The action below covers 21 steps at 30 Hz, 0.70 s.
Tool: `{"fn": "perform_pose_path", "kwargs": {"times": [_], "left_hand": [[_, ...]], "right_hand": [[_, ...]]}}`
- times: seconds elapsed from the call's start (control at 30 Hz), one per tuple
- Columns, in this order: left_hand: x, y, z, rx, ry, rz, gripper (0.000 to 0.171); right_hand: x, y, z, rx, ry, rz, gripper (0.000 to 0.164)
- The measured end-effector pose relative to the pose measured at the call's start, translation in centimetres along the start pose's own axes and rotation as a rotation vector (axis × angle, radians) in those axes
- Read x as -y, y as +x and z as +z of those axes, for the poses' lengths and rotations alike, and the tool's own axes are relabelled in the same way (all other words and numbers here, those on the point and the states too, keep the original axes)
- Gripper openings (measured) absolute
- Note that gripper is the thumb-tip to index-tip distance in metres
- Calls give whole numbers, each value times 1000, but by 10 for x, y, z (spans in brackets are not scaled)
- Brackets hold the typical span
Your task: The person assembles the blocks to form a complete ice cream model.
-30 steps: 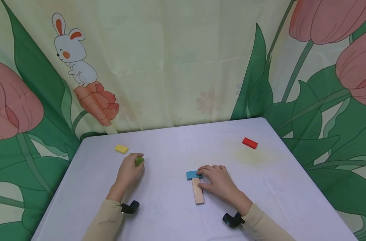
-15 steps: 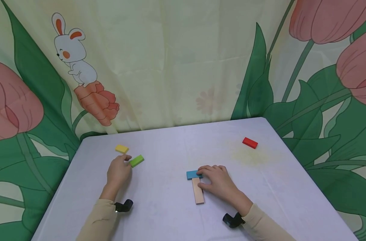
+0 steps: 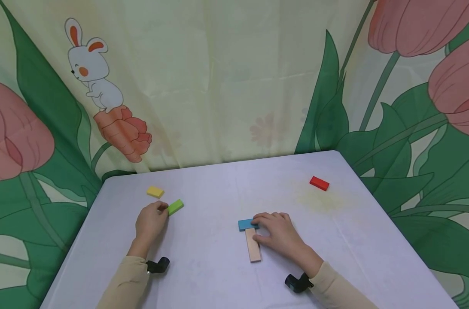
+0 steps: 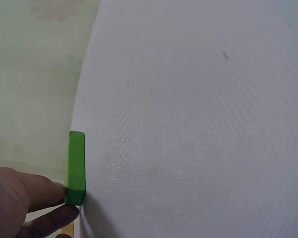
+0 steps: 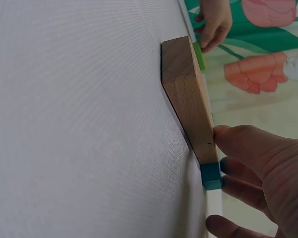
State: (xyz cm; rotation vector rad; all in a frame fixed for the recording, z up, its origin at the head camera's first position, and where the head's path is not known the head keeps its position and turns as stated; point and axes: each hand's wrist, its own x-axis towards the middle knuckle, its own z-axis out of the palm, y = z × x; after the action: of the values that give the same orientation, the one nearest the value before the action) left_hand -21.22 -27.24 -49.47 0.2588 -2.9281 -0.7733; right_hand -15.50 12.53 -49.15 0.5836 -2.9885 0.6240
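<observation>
My left hand (image 3: 151,222) pinches the left end of a green wooden block (image 3: 175,207), which lies slantwise on the table. In the left wrist view, fingertips meet the lower end of that green block (image 4: 76,171). My right hand (image 3: 280,234) rests over two blocks placed like a T. Its fingertips touch the right part of the blue block (image 3: 245,224), and its thumb touches the plain wood block (image 3: 252,249) below. In the right wrist view, the plain block (image 5: 191,109) meets the blue block (image 5: 211,176) at its lower end, thumb at its upper edge.
A yellow block (image 3: 155,192) lies behind my left hand. Toward the back right sits a red block (image 3: 319,183). A white cloth (image 3: 211,274) covers the table, and a printed curtain (image 3: 219,86) hangs right behind it.
My left hand has slid left from over the green block to its left end, uncovering it; its fingers have drawn in on that end. The right hand and its two blocks have stayed put.
</observation>
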Motion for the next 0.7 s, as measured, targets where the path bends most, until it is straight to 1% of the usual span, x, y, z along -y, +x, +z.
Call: {"fn": "perform_pose_path", "kwargs": {"times": [0.17, 0.4, 0.53, 0.7], "left_hand": [[2, 4, 6, -15, 7, 10, 23], [-3, 4, 7, -41, 18, 32, 22], [-8, 4, 9, -36, 14, 38, 22], [-19, 6, 14, -20, 2, 35, 22]], "right_hand": [[0, 0, 1, -5, 4, -4, 41], [0, -1, 1, -11, -3, -11, 41], [0, -1, 2, -7, -10, -8, 42], [-1, -1, 2, -7, -12, 2, 43]]}}
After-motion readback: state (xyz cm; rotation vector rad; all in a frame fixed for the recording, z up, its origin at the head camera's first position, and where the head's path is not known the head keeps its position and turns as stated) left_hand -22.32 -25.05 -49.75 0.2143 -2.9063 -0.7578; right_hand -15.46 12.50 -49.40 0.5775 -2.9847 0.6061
